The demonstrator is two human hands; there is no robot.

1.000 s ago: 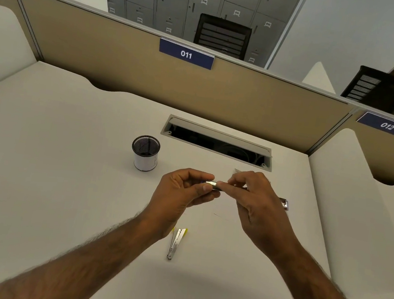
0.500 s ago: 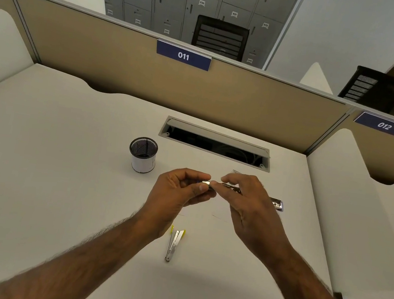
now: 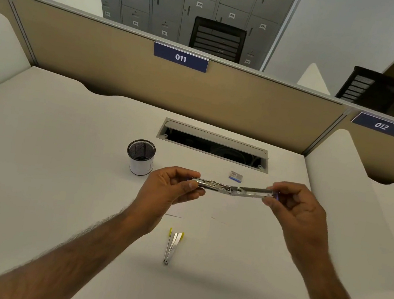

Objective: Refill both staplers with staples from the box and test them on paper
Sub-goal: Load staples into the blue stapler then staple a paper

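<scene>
A silver stapler with blue ends (image 3: 233,189) is swung fully open into a long flat strip above the desk. My left hand (image 3: 172,189) pinches its left end. My right hand (image 3: 294,208) pinches its right end. A second silver stapler with yellow tips (image 3: 173,244) lies on the desk below my hands, slightly open. The small staple box (image 3: 235,176) sits on the desk just behind the held stapler. White paper (image 3: 197,210) lies under my hands, hard to tell from the desk.
A black mesh pen cup (image 3: 140,157) stands left of my hands. An open cable slot (image 3: 213,144) runs along the back of the white desk (image 3: 36,165). Tan partitions with labels 011 (image 3: 180,57) and 012 close the back and sides.
My hands have moved apart and the blue stapler has unfolded from a short folded shape into a long flat strip. The staple box is now uncovered behind it.
</scene>
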